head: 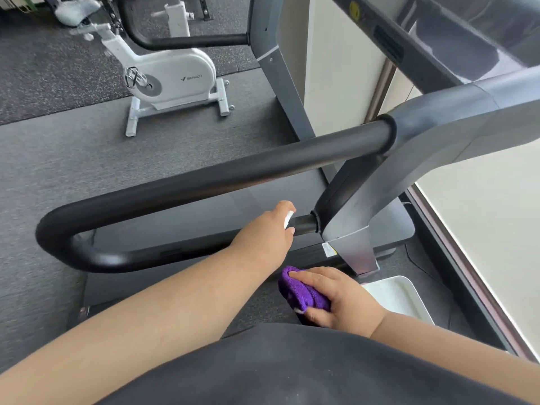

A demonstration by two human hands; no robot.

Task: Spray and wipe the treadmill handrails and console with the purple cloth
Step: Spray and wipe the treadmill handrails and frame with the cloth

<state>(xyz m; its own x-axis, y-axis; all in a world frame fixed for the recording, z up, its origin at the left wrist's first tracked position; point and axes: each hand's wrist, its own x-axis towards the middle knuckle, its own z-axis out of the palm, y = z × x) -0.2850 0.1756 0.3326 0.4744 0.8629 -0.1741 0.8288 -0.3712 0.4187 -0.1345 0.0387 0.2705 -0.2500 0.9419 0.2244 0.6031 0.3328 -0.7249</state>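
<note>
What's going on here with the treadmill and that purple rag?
A person is cleaning a treadmill in a gym. The left hand reaches toward the lower bar of the black handrail, holding something small and white, mostly hidden, probably the sprayer. The right hand grips a bunched purple cloth down near the body, not yet on the rail. A white tray sits on the floor, and a white exercise bike stands beyond.

Dark speckled floor with a white exercise bike far left; bright window along the right, cream wall beyond.
</note>
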